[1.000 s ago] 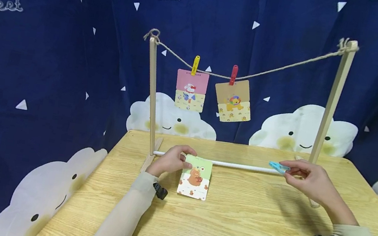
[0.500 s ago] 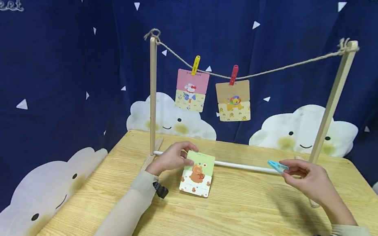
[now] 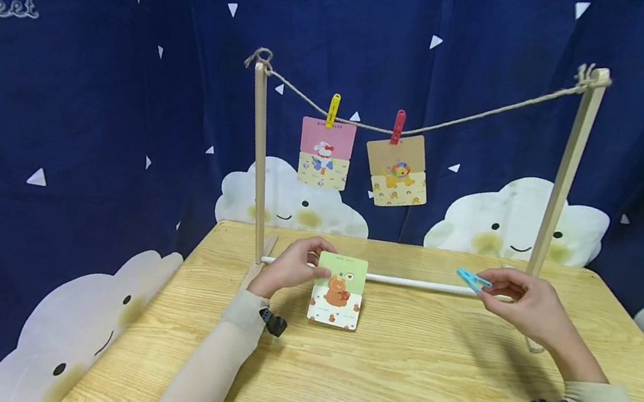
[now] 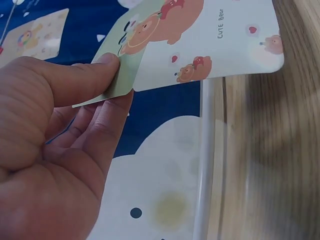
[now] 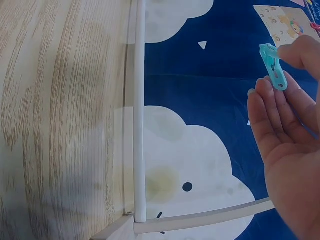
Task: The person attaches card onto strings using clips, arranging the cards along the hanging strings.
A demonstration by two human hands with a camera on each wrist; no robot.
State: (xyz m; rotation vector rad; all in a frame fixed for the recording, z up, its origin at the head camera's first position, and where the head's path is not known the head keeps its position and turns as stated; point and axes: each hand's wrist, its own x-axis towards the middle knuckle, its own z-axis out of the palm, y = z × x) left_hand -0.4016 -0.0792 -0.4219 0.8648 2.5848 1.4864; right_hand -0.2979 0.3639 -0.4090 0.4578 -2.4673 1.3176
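Observation:
My left hand (image 3: 294,268) pinches a green and white bear card (image 3: 338,291) by its left edge, thumb on the front and fingers behind. In the left wrist view the card (image 4: 200,45) stands tilted over the table. On the right, my right hand (image 3: 522,310) pinches a light blue clothespin (image 3: 472,280) between thumb and fingers; the clothespin (image 5: 273,67) also shows in the right wrist view. Above and behind, a twine line (image 3: 501,110) carries a pink rabbit card (image 3: 326,152) under a yellow clothespin (image 3: 332,111) and a tan lion card (image 3: 398,171) under a red clothespin (image 3: 398,127).
Two wooden posts, the left post (image 3: 258,163) and the right post (image 3: 567,177), hold up the twine. A white rod (image 3: 410,283) joins them low down, over the wooden table (image 3: 392,395). Behind hangs a dark blue curtain (image 3: 186,102) with cloud prints.
The bear card has risen a little and turned more upright in my left hand. My right hand with the clothespin has barely moved; the clothespin has tilted slightly.

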